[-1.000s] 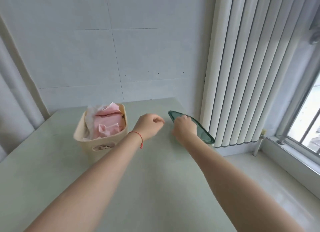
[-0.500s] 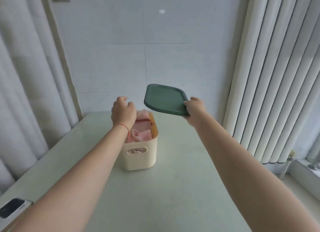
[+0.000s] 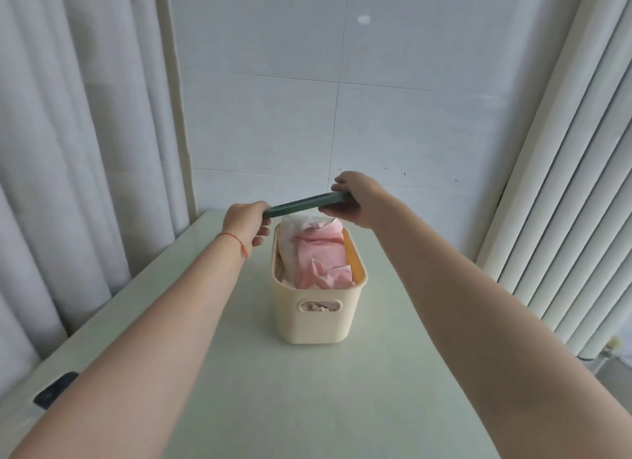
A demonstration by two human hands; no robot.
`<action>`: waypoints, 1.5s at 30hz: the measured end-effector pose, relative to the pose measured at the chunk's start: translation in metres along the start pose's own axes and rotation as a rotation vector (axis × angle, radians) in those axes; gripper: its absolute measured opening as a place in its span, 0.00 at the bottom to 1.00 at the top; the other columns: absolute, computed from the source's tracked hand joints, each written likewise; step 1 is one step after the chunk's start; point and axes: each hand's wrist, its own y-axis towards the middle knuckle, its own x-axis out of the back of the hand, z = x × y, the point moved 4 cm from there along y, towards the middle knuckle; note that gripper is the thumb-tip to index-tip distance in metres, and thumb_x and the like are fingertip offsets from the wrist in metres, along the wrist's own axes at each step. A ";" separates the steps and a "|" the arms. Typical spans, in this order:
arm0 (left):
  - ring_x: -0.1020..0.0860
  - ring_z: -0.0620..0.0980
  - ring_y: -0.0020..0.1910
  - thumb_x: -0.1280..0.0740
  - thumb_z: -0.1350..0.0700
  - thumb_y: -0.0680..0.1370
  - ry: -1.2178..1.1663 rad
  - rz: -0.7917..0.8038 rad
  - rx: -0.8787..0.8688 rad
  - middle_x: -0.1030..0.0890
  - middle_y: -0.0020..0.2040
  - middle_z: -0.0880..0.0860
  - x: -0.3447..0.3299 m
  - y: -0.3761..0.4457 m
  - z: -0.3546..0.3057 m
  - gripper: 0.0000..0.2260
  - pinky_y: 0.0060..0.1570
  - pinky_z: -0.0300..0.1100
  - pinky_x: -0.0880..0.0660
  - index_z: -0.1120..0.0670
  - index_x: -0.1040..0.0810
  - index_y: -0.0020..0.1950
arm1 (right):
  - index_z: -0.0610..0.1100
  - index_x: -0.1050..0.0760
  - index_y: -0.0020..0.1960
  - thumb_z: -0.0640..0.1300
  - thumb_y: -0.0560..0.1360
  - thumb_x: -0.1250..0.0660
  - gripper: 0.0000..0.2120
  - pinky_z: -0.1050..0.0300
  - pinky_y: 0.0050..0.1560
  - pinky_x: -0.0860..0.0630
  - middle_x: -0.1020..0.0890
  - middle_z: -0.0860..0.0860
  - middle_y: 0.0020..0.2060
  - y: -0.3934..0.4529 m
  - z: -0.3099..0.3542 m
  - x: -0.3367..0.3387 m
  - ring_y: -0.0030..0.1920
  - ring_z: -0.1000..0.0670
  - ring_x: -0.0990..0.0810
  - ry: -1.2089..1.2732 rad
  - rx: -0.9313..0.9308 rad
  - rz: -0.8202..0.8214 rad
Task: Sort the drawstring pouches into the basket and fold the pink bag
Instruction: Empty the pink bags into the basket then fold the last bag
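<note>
Fingers of our left hand [image 3: 247,223] and right hand [image 3: 355,198] grip the green lid [image 3: 306,204] over the basket [image 3: 316,316]. Puffy pink bag [image 3: 319,262] might stop it closing.

A pale green counter [image 3: 307,407] fills the lower middle of the frame. Behind it, across the top middle, stands a wall [image 3: 342,99] of big light grey tiles with thin lines between them. A white curtain [image 3: 68,150] hangs in soft folds down the left side of the frame. White blinds [image 3: 564,202] with long upright slats run down the right side. A small dark flat thing [image 3: 56,392] lies at the lower left edge of the counter. Soft daylight makes everything look pale.
</note>
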 end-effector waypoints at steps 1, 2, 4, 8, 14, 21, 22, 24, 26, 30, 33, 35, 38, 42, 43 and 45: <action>0.32 0.48 0.21 0.38 0.59 0.74 -0.043 -0.022 0.043 0.27 0.30 0.53 0.003 0.004 0.005 0.07 0.23 0.33 0.39 0.56 0.27 0.36 | 0.37 0.30 0.49 0.42 0.79 0.39 0.07 0.51 0.34 0.18 0.22 0.37 0.44 0.004 0.002 -0.005 0.35 0.37 0.16 -0.008 0.000 0.022; 0.34 0.47 0.20 0.39 0.60 0.74 -0.079 -0.035 0.077 0.29 0.29 0.53 0.004 0.006 0.009 0.08 0.22 0.32 0.40 0.56 0.28 0.35 | 0.37 0.30 0.50 0.43 0.79 0.39 0.08 0.51 0.34 0.18 0.22 0.37 0.44 0.006 0.004 -0.008 0.36 0.37 0.16 -0.031 0.004 0.040; 0.36 0.46 0.17 0.40 0.60 0.75 -0.108 -0.042 0.107 0.31 0.29 0.53 0.006 0.007 0.015 0.08 0.21 0.31 0.41 0.56 0.29 0.35 | 0.38 0.30 0.51 0.45 0.79 0.39 0.10 0.53 0.33 0.19 0.21 0.38 0.43 0.006 0.005 -0.013 0.36 0.37 0.16 -0.089 0.019 0.052; 0.41 0.45 0.16 0.40 0.60 0.75 -0.103 -0.032 0.113 0.34 0.28 0.52 0.004 0.000 0.014 0.07 0.22 0.31 0.44 0.56 0.31 0.36 | 0.38 0.28 0.49 0.45 0.80 0.40 0.09 0.56 0.30 0.21 0.19 0.39 0.40 0.001 0.005 -0.008 0.34 0.40 0.16 -0.191 0.055 -0.004; 0.46 0.45 0.17 0.43 0.63 0.75 -0.081 0.044 0.167 0.41 0.20 0.48 -0.008 -0.022 0.004 0.10 0.21 0.30 0.48 0.53 0.37 0.35 | 0.39 0.30 0.43 0.38 0.77 0.41 0.05 0.61 0.26 0.30 0.28 0.44 0.30 -0.013 -0.006 0.016 0.23 0.47 0.28 -0.222 0.037 -0.093; 0.45 0.44 0.15 0.44 0.62 0.75 -0.102 0.076 0.221 0.39 0.18 0.48 -0.010 -0.038 -0.007 0.12 0.19 0.29 0.44 0.53 0.36 0.32 | 0.39 0.32 0.39 0.33 0.73 0.46 0.07 0.66 0.23 0.40 0.31 0.45 0.27 -0.030 0.003 0.025 0.23 0.49 0.36 -0.236 0.043 -0.161; 0.45 0.44 0.16 0.43 0.62 0.75 -0.073 0.068 0.213 0.39 0.19 0.48 -0.010 -0.039 -0.007 0.11 0.20 0.29 0.44 0.53 0.36 0.33 | 0.39 0.31 0.39 0.32 0.73 0.47 0.08 0.66 0.22 0.41 0.31 0.45 0.28 -0.032 0.004 0.025 0.23 0.49 0.36 -0.254 0.029 -0.172; 0.44 0.45 0.17 0.41 0.62 0.74 0.015 0.058 0.183 0.38 0.21 0.50 -0.012 -0.040 -0.004 0.10 0.21 0.30 0.44 0.54 0.35 0.33 | 0.39 0.30 0.41 0.32 0.74 0.48 0.09 0.67 0.22 0.40 0.31 0.45 0.28 -0.031 0.001 0.030 0.23 0.50 0.36 -0.296 -0.012 -0.192; 0.43 0.46 0.17 0.38 0.63 0.73 0.129 0.057 0.130 0.37 0.22 0.51 -0.015 -0.040 0.002 0.10 0.23 0.31 0.44 0.55 0.34 0.33 | 0.40 0.30 0.40 0.33 0.75 0.48 0.10 0.68 0.21 0.41 0.32 0.46 0.27 -0.027 -0.009 0.040 0.23 0.51 0.37 -0.388 -0.065 -0.213; 0.36 0.51 0.18 0.35 0.61 0.69 0.484 0.032 -0.047 0.32 0.21 0.54 -0.023 -0.044 0.011 0.07 0.26 0.36 0.35 0.57 0.30 0.31 | 0.44 0.37 0.38 0.34 0.75 0.48 0.09 0.67 0.22 0.44 0.39 0.49 0.27 -0.023 -0.039 0.054 0.21 0.53 0.42 -0.704 -0.153 -0.217; 0.30 0.53 0.18 0.37 0.59 0.68 0.740 0.041 -0.141 0.28 0.22 0.56 -0.027 -0.050 0.009 0.05 0.27 0.36 0.32 0.59 0.27 0.32 | 0.40 0.33 0.42 0.33 0.72 0.50 0.09 0.63 0.24 0.41 0.35 0.47 0.27 -0.026 -0.052 0.052 0.24 0.51 0.39 -0.973 -0.045 -0.185; 0.29 0.53 0.15 0.37 0.59 0.68 0.871 0.046 -0.170 0.27 0.21 0.56 -0.026 -0.053 0.009 0.05 0.23 0.34 0.35 0.59 0.28 0.32 | 0.39 0.27 0.51 0.33 0.72 0.49 0.14 0.59 0.25 0.37 0.32 0.45 0.30 -0.030 -0.056 0.048 0.27 0.49 0.34 -1.160 0.079 -0.181; 0.27 0.55 0.22 0.37 0.58 0.69 0.963 0.033 -0.219 0.26 0.26 0.57 -0.024 -0.057 0.008 0.06 0.24 0.38 0.35 0.58 0.28 0.34 | 0.43 0.28 0.60 0.35 0.74 0.48 0.18 0.55 0.33 0.28 0.28 0.47 0.39 -0.036 -0.062 0.046 0.34 0.46 0.27 -1.304 0.159 -0.188; 0.26 0.59 0.29 0.38 0.59 0.71 1.076 0.024 -0.272 0.30 0.28 0.58 -0.027 -0.063 0.008 0.07 0.26 0.43 0.33 0.57 0.30 0.33 | 0.49 0.31 0.67 0.35 0.74 0.50 0.25 0.51 0.49 0.24 0.28 0.49 0.44 -0.042 -0.069 0.049 0.45 0.43 0.26 -1.422 0.161 -0.147; 0.27 0.58 0.27 0.38 0.59 0.71 1.097 0.024 -0.280 0.31 0.28 0.55 -0.028 -0.064 0.009 0.07 0.25 0.41 0.36 0.56 0.31 0.32 | 0.50 0.31 0.68 0.34 0.74 0.50 0.26 0.51 0.48 0.24 0.28 0.48 0.46 -0.043 -0.070 0.050 0.45 0.43 0.25 -1.448 0.167 -0.132; 0.26 0.56 0.29 0.39 0.58 0.72 1.121 0.025 -0.288 0.28 0.31 0.53 -0.028 -0.066 0.010 0.04 0.27 0.40 0.36 0.57 0.28 0.38 | 0.50 0.30 0.68 0.33 0.74 0.49 0.26 0.51 0.48 0.24 0.27 0.48 0.50 -0.045 -0.071 0.051 0.44 0.42 0.25 -1.492 0.184 -0.113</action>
